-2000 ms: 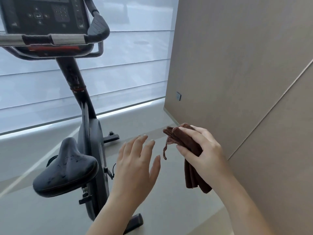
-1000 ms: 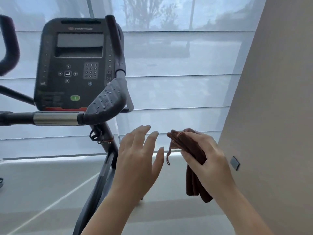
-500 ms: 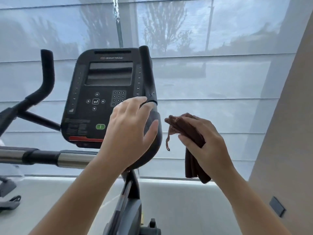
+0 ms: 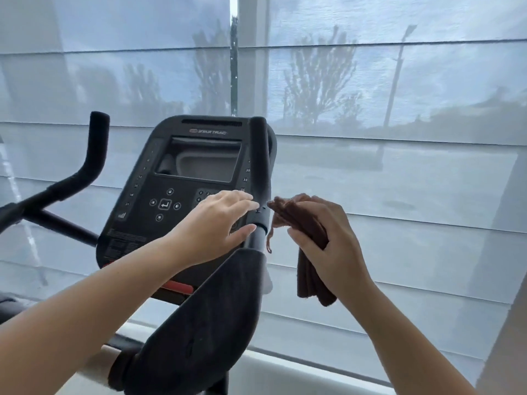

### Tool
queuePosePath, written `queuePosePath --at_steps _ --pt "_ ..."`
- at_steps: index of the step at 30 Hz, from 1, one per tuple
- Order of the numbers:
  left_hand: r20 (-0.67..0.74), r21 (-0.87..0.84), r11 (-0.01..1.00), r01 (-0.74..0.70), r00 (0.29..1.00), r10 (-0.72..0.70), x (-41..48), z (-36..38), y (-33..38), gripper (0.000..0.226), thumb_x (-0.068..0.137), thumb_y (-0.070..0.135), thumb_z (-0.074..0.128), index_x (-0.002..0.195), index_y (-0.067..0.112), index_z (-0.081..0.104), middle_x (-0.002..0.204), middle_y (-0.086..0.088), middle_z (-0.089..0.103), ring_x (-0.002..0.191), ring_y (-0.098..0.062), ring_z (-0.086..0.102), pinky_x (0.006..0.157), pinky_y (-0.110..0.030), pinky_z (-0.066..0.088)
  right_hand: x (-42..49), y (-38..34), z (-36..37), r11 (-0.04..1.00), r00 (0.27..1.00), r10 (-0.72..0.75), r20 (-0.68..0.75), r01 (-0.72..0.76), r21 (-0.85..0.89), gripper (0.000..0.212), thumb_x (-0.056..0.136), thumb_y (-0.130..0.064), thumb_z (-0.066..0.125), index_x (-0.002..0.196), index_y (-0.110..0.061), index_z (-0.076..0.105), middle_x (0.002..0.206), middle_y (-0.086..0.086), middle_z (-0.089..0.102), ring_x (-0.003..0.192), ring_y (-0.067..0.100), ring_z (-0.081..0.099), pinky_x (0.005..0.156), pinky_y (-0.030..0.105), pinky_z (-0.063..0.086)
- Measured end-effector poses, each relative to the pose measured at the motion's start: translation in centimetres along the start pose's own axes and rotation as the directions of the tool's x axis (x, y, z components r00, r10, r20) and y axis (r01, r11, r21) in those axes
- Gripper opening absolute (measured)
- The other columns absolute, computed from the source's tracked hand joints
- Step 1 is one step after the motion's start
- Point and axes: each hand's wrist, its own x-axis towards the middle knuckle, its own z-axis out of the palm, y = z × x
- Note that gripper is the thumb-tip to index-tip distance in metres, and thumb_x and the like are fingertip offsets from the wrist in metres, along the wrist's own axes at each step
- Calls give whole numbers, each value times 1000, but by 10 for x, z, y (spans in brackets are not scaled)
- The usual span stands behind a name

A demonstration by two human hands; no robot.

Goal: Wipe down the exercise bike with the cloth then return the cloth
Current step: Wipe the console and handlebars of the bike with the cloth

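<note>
The black exercise bike's console [image 4: 182, 178] faces me at centre, with a dark screen and several buttons. Its right upright handlebar [image 4: 261, 166] rises just right of the console, above a padded armrest [image 4: 211, 323]. My left hand [image 4: 211, 226] hovers open in front of the console's lower right, fingertips at the upright handlebar. To the right of that bar, my right hand [image 4: 328, 246] grips a folded brown cloth [image 4: 305, 235], whose top corner touches or nearly touches the bar. The cloth's lower end hangs below my palm.
A left handlebar [image 4: 94, 155] curves up at the left. A large window with a sheer blind [image 4: 399, 166] fills the background. A beige wall edge [image 4: 510, 252] stands at the far right, and a white sill [image 4: 285, 372] runs below.
The view has tilted up from the seat to the console. Both hands have risen to the right upright handlebar, the left hand reaching its base, the cloth brought against it.
</note>
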Motion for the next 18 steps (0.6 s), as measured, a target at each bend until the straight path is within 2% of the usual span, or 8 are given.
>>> queuePosePath --at_steps 4,6,9,11,14,16,18 --pt "68 15 999 42 997 -43 19 17 -14 53 88 42 52 134 17 42 141 -1 39 131 -16 32 106 -25 21 29 37 7 999 998 -42 36 42 2 35 81 -22 68 113 -34 60 126 -5 45 112 -20 35 87 -2 29" --pt "80 -24 997 80 994 -78 28 21 -22 63 84 46 53 138 19 36 145 1 34 133 -13 27 105 -20 16 42 51 17 996 998 -60 25 58 62 35 81 -23 68 113 -35 61 124 -7 45 112 -20 36 88 -2 29" --pt "121 -76 988 132 985 -122 39 21 -33 78 74 56 57 140 25 28 147 11 24 135 -8 20 108 -23 15 63 67 38 980 993 -115 -9 115 164 37 81 -19 68 113 -36 60 119 -9 46 112 -18 39 89 0 30" --pt "147 -110 981 157 979 -141 44 21 -39 85 68 62 57 140 34 22 144 21 18 135 -4 17 110 -25 16 80 75 55 964 989 -144 -34 148 221 39 81 -16 67 115 -33 60 119 -4 47 112 -17 39 90 0 30" --pt "200 -117 979 165 970 -140 49 19 -41 89 60 70 55 133 49 9 139 34 6 135 -1 8 109 -27 13 104 80 76 945 983 -134 -123 164 282 35 82 -19 64 116 -25 62 122 2 45 115 -4 44 95 7 34" --pt "228 -103 981 164 964 -137 52 18 -42 91 58 73 54 134 51 10 141 35 4 137 -2 5 110 -30 12 128 79 81 931 974 -145 -173 193 309 34 82 -19 64 117 -19 62 124 4 44 118 13 47 101 20 38" --pt "251 -106 979 173 958 -142 54 18 -44 94 57 74 53 138 46 17 146 32 6 138 -2 4 112 -34 14 158 75 81 915 965 -151 -213 218 340 34 82 -15 65 116 -15 62 124 9 46 119 21 48 104 30 39"
